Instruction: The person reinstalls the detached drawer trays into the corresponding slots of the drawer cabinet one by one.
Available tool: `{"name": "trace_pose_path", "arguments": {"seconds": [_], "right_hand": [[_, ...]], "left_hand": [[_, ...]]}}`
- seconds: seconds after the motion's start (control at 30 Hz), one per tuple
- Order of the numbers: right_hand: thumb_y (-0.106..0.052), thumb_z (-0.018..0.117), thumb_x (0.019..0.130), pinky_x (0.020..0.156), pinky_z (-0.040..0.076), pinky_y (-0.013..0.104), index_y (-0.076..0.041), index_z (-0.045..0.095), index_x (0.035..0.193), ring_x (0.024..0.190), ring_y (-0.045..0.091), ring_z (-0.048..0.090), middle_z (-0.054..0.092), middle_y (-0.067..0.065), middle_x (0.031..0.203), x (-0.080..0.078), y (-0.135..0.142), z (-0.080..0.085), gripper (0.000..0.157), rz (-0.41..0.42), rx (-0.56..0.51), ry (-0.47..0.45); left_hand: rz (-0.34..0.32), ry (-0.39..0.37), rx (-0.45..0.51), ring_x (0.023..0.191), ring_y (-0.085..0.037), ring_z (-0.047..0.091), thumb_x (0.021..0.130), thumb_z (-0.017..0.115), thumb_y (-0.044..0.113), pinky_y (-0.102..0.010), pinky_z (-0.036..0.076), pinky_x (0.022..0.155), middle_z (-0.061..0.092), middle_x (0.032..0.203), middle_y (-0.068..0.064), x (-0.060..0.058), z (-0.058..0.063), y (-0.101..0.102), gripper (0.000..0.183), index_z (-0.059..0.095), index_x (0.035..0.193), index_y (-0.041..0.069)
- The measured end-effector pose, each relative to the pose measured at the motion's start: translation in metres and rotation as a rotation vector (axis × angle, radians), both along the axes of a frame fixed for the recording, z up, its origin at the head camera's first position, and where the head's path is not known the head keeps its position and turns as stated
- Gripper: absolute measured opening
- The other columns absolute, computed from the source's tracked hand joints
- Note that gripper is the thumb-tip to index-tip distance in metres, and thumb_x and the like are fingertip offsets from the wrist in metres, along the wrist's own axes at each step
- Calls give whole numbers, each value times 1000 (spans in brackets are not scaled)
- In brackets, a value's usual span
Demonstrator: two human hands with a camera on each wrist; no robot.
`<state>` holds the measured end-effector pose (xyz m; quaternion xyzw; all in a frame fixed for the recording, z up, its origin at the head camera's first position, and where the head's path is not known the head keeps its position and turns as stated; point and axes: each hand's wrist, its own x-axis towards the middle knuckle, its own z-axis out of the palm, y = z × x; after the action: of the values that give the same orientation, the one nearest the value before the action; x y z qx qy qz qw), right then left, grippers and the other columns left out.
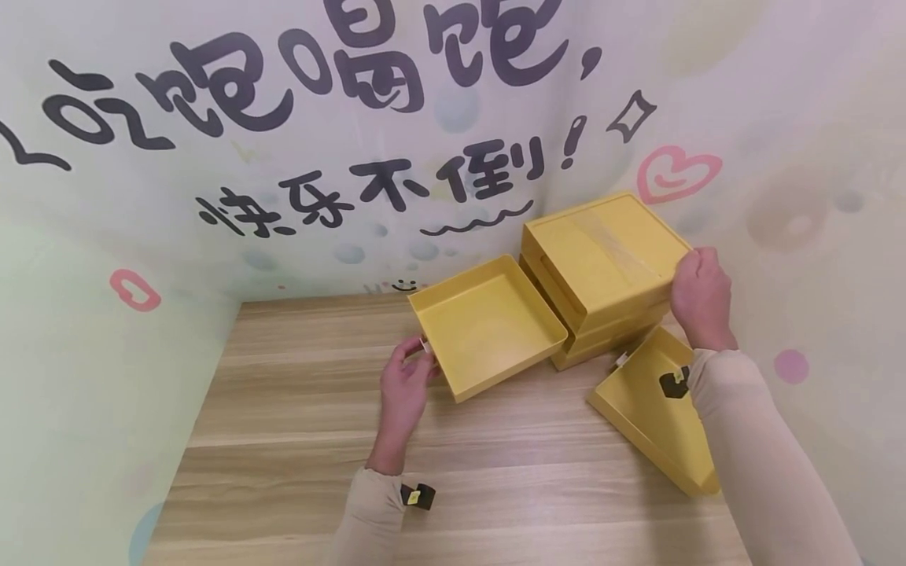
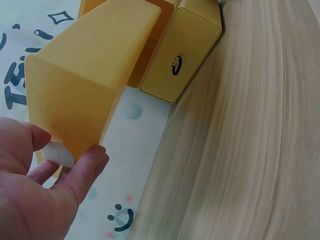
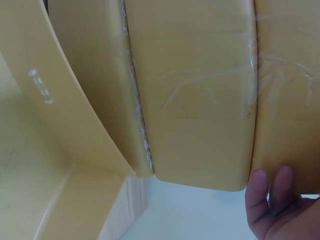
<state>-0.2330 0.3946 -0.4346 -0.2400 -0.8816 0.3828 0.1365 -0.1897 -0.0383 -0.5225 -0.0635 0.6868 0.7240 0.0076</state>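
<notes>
My left hand (image 1: 406,381) pinches the small white pull knob (image 2: 58,154) on the front of a shallow yellow drawer (image 1: 488,326). The inside of this drawer is bare, and its far edge stands right at the front of a yellow drawer cabinet (image 1: 609,244). My right hand (image 1: 702,295) grips the cabinet's upper right corner. In the right wrist view, the fingertips (image 3: 257,182) bear against the cabinet's side, near its edge. Clear tape crosses the stacked yellow tiers.
Another yellow drawer (image 1: 640,409) lies tilted on the wooden table (image 1: 318,440), beneath my right forearm. A lettered white cloth backdrop (image 1: 283,267) rises behind the table, close to the cabinet.
</notes>
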Motion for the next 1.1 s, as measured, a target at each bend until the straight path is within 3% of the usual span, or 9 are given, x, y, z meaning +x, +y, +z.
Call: {"name": "trace_pose_path", "arguments": {"seconds": [0.3, 0.57, 1.1], "right_hand": [[-42, 11, 104, 94, 41, 62, 2, 44, 132, 111, 46, 50, 54, 32, 127, 3, -1, 0, 62, -5, 5, 6], [-42, 11, 104, 92, 41, 62, 2, 44, 131, 109, 47, 50, 54, 33, 125, 3, -1, -1, 61, 1, 9, 7], [-41, 11, 104, 91, 41, 58, 3, 44, 130, 109, 44, 50, 55, 31, 124, -3, 2, -3, 61, 8, 4, 14]], "left_hand": [[-16, -16, -8, 114, -32, 70, 100, 64, 10, -34, 62, 91, 58, 138, -13, 3, 0, 1, 34, 59, 133, 5], [-12, -11, -18, 110, -29, 71, 99, 65, 11, -38, 62, 92, 58, 138, -13, 4, -3, 3, 35, 60, 133, 7], [-5, -9, -22, 106, -27, 71, 99, 65, 10, -30, 63, 86, 58, 138, -13, 0, -6, 11, 36, 59, 134, 7]]}}
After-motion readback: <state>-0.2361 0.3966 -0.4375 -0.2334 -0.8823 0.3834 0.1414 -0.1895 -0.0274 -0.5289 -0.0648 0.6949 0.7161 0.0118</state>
